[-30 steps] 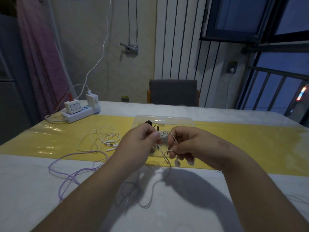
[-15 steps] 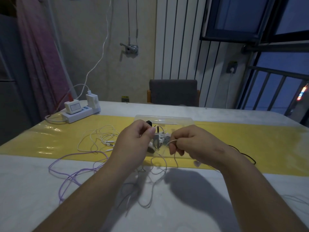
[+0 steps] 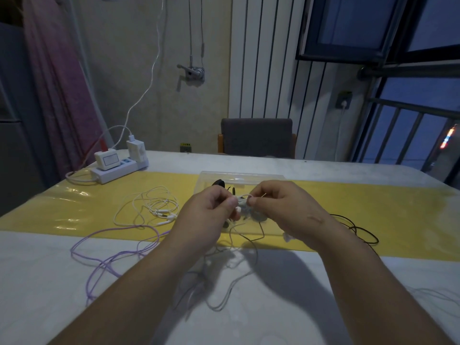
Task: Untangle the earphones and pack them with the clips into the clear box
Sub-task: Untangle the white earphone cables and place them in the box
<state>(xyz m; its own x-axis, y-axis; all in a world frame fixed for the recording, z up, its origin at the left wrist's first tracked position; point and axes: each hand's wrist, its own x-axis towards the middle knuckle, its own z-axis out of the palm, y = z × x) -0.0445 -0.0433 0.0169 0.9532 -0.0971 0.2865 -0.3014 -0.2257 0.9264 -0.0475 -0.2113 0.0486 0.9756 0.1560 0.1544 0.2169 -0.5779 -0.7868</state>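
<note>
Held earphones [image 3: 242, 200], white, sit at frame centre, raised above the tabletop [image 3: 49, 282] and strung between both hands. Left hand [image 3: 211, 212]: fingers [image 3: 230, 202] curled, thumb and forefinger pinching the cable. Right hand [image 3: 281, 207]: fingers [image 3: 252, 200] also curled, pinching the same cable just beside the left pinch. The two pinches nearly touch. A short cable loop arcs over the gap between them. The rest of the cable hangs down and trails in loose, blurred loops on the tabletop toward lower centre.

Clear box [image 3: 241, 175] is directly behind and under the hands, on the yellow mat [image 3: 385, 207]; its front part is hidden by the hands. Dark clips [image 3: 219, 183] show inside it, just behind the left hand; cannot tell how many.

White earphones [image 3: 154, 207] lie in a loose tangle on the mat, left of the left hand. Purple earphones [image 3: 112, 255] sprawl lower left, crossing from the mat onto bare tabletop. Black earphones [image 3: 358, 230] lie in loops to the right, just behind the right wrist, on the mat.

Power strip [image 3: 117, 171] with chargers plugged in sits on the tabletop's far left edge. Grey chair [image 3: 256, 136] stands behind the tabletop, centre. Pink curtain [image 3: 57, 70] is upper left, window [image 3: 348, 23] upper right.
</note>
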